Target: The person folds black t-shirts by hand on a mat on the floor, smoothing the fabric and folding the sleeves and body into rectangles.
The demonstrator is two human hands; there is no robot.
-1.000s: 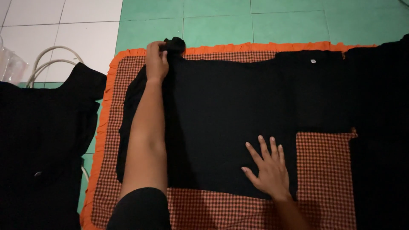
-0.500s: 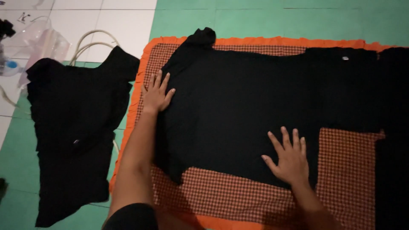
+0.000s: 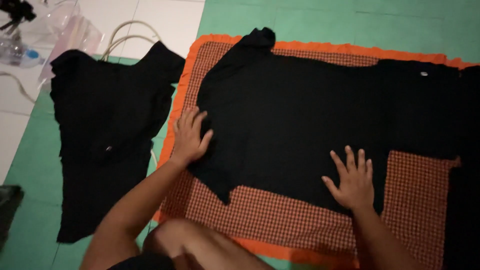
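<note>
On the orange-edged checked mat point(image 3: 280, 215), the left hand point(image 3: 190, 137) has come down from the sleeve point(image 3: 257, 40) at 12 o'clock to press, fingers spread, on the black shirt point(image 3: 310, 110) at 9 o'clock, the right hand point(image 3: 352, 180) likewise flat at 5 o'clock, smoothing it

Single head view: steeply downward from above, close, over checked mat point(image 3: 280, 215) on floor point(image 3: 350, 25).
</note>
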